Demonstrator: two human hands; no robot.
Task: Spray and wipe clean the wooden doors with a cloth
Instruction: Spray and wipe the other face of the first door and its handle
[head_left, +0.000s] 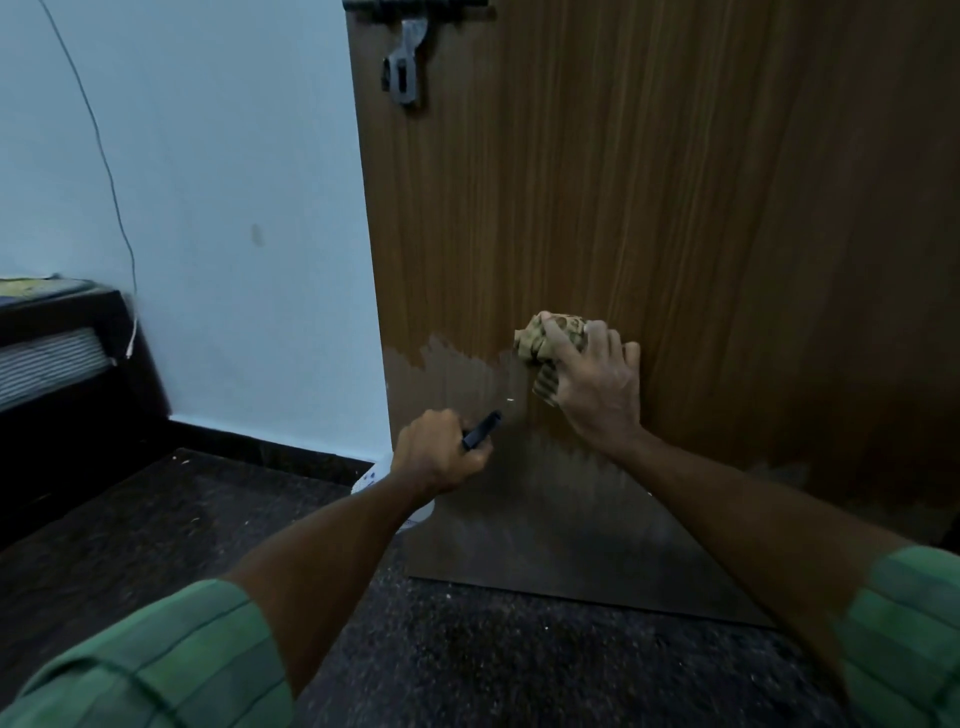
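Observation:
The brown wooden door (649, 182) fills the right of the head view, with a greyer worn patch across its lower part. My right hand (597, 384) presses a bunched tan patterned cloth (550, 338) against the door at about mid height. My left hand (441, 452) grips a spray bottle, of which only the black nozzle (483, 428) shows, pointing up-right at the door's lower left area. The white bottle body (374, 478) peeks out below my wrist, mostly hidden.
A metal latch (402, 67) hangs near the door's top left. A pale blue wall (208, 208) with a dangling wire (117, 208) lies to the left. Dark furniture (67, 364) stands at far left on the dark speckled floor (467, 649).

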